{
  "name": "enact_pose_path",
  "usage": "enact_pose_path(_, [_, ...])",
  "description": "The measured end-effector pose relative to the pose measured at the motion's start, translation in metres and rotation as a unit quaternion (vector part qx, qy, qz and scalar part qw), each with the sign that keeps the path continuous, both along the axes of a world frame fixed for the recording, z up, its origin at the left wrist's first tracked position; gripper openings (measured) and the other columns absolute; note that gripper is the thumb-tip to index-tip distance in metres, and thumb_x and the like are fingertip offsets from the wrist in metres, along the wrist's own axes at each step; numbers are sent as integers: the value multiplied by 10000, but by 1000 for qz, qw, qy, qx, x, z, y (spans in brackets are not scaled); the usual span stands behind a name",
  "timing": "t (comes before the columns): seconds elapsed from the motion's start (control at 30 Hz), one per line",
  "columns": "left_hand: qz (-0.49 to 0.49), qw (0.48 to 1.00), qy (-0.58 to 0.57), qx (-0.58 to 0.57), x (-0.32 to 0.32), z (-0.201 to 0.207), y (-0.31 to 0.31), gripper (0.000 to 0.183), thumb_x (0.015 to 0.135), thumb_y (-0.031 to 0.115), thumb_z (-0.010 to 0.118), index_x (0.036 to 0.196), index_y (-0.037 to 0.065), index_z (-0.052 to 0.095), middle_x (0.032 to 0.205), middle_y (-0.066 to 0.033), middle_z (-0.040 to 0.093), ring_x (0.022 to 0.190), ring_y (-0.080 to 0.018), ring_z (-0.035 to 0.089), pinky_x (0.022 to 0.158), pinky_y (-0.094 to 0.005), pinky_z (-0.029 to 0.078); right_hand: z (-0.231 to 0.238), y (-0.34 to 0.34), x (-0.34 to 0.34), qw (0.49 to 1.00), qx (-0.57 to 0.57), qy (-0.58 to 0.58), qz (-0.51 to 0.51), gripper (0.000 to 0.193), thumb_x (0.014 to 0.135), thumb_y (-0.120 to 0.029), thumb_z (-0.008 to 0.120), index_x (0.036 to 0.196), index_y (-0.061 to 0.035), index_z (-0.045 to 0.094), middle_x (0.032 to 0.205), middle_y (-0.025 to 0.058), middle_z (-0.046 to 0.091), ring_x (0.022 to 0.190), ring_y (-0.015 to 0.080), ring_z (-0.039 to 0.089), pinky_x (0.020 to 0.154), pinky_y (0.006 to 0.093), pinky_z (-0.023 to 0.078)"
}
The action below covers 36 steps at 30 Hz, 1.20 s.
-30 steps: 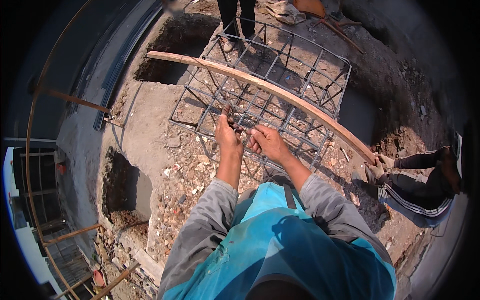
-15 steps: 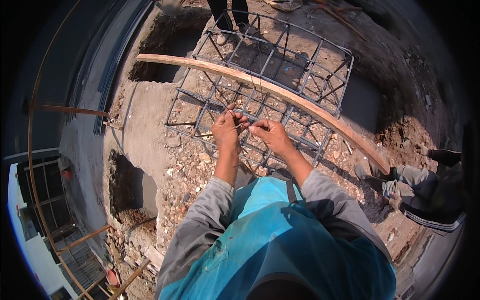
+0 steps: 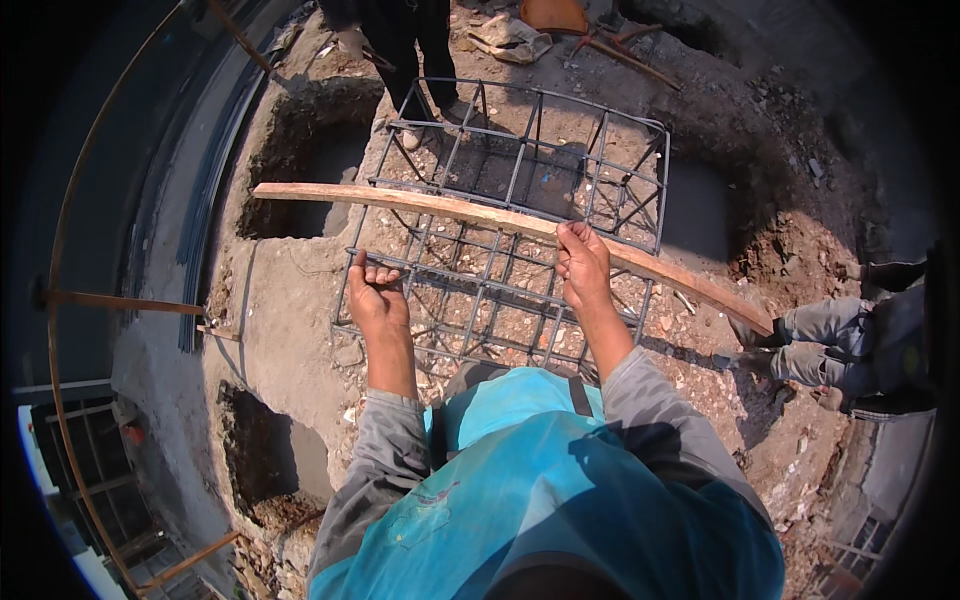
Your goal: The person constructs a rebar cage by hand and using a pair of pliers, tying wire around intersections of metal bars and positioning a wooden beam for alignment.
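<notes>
A cage of tied steel reinforcing bars (image 3: 480, 283) stands on rubble before me, with a long wooden batten (image 3: 440, 203) lying across it. My left hand (image 3: 378, 300) is over the cage's near left part, fingers curled in; whatever it may hold is too thin to make out. Farther right, my right hand (image 3: 585, 265) is closed in a pinch at the batten's near edge. What lies between those fingertips is hidden. Both hands are well apart, with bars beneath them.
A person in dark trousers (image 3: 400, 50) stands at the cage's far left; another person's grey trousers (image 3: 830, 340) show at right. Pits open at far left (image 3: 320, 160), near left (image 3: 270, 450) and right (image 3: 700, 210). Tools with a wooden handle (image 3: 630, 62) lie beyond.
My hands have parted from their meeting over the cage, the left going left, the right going right towards the batten. The thin wire seen between them no longer shows clearly. My view has shifted.
</notes>
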<state>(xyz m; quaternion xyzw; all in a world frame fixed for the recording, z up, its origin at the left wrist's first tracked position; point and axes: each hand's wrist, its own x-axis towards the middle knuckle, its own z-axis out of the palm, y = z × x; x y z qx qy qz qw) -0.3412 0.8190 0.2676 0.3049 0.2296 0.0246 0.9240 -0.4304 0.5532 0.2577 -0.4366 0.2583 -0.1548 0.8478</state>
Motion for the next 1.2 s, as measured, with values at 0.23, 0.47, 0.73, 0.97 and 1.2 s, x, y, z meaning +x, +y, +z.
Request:
enact_pose_path(0.23, [220, 959, -69, 165, 15, 59, 79, 248, 955, 163, 486, 1121, -5, 560, 580, 57, 310, 427, -36, 272, 348, -190, 220, 6, -38, -9, 962, -257, 39, 86, 267, 973, -273, 536, 1113, -48, 561, 717, -33, 480, 560, 37, 378, 501, 206, 328])
enact_pose_path(0.47, [-43, 939, -118, 321, 10, 86, -14, 296, 976, 195, 443, 1110, 10, 631, 876, -59, 688, 439, 3, 348, 371, -168, 304, 58, -28, -18, 883, -329, 14, 334, 399, 997, -290, 443, 1294, -43, 543, 807, 2, 583, 665, 69, 488, 620, 239, 425])
enact_pose_path(0.73, [-124, 948, -123, 268, 12, 103, -47, 281, 976, 226, 438, 992, 5, 612, 608, 4, 537, 422, -29, 338, 359, -183, 287, 51, -45, -26, 816, -476, -24, 327, 385, 989, -276, 440, 1268, -42, 564, 763, 64, 614, 690, 156, 566, 666, 315, 465])
enact_pose_path(0.97, [-227, 963, -102, 103, 3, 111, 8, 253, 960, 306, 514, 900, 69, 576, 540, 74, 386, 430, -27, 292, 366, -185, 232, 32, -141, -40, 613, -737, 109, 264, 379, 905, -232, 587, 1212, -11, 581, 1025, 168, 636, 956, 319, 609, 790, 367, 475])
enact_pose_path(1.2, [-25, 981, -49, 184, -3, 134, -12, 155, 951, 199, 497, 942, 51, 544, 598, 47, 417, 441, -47, 309, 360, -203, 237, 148, -32, -30, 667, -689, -265, 97, 494, 798, -228, 723, 1201, 5, 557, 1158, 180, 582, 1100, 368, 544, 925, 423, 439])
